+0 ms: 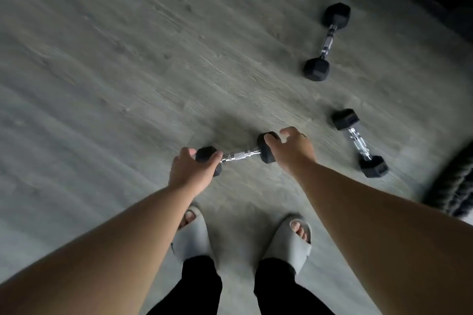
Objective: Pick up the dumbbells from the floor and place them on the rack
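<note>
While both hands (243, 158) apparently clasp its black hex ends, dumbbell (239, 155) shows chrome handle.

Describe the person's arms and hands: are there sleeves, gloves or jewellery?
Both forearms are bare, with no sleeves in view. The left hand and right hand wear no gloves, and no watch, ring or bracelet shows, though the picture is somewhat blurred.

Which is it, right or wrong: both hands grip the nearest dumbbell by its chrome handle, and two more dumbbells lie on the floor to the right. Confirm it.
Wrong in one respect. In the head view the left hand and right hand are on the black end weights of the nearest dumbbell, not its chrome handle, which is bare between them. Two more dumbbells do lie on the floor to the right.
</note>
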A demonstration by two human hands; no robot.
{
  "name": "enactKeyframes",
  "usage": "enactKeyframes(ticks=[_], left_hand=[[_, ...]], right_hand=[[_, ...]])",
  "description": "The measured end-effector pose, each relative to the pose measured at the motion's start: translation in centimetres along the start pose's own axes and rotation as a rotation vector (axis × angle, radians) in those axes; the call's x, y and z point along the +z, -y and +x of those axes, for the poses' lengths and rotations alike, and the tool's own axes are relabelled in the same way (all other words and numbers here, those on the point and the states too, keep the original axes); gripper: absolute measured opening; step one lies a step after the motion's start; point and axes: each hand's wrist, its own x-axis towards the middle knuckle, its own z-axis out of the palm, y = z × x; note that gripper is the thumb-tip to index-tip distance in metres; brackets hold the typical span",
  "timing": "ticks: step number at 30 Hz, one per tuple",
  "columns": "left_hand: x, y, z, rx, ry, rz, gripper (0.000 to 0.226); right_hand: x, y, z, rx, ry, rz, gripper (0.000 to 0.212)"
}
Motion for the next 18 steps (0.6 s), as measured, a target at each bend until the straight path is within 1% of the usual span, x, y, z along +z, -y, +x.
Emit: enactKeyframes(ticks=[3,6,9,13,15,18], left_hand=[[3.4,1.2,3.3,-0.093,-0.032,-0.068,0.098],[6.3,2.4,6.0,-0.142,-0.032,-0.076,0.098],[8.1,3.4,8.1,-0.153,-0.070,-0.078,0.094],[9.2,4.1,10.2,-0.220,-0.071,-0.166,0.086],[9.5,4.5,10.7,-0.228,-0.086,-0.185,0.078],[9.7,5.1,10.8,-0.198,-0.083,-0.171,0.061]], right_hand=[[2.1,-1.6,4.0,0.062,-0.025,0.008,0.069],[4.6,-2.8,7.1,0.092,-0.019,0.037,0.074],[6.7,-3.2,9.2,0.093,-0.013,0.062,0.075],[8.6,-3.2,10.9,0.135,-0.011,0.054,0.079],[9.1,-3.4,11.4,0.139,-0.016,0.050,0.075],[9.0,-3.5,11.8,0.125,-0.017,0.052,0.064]])
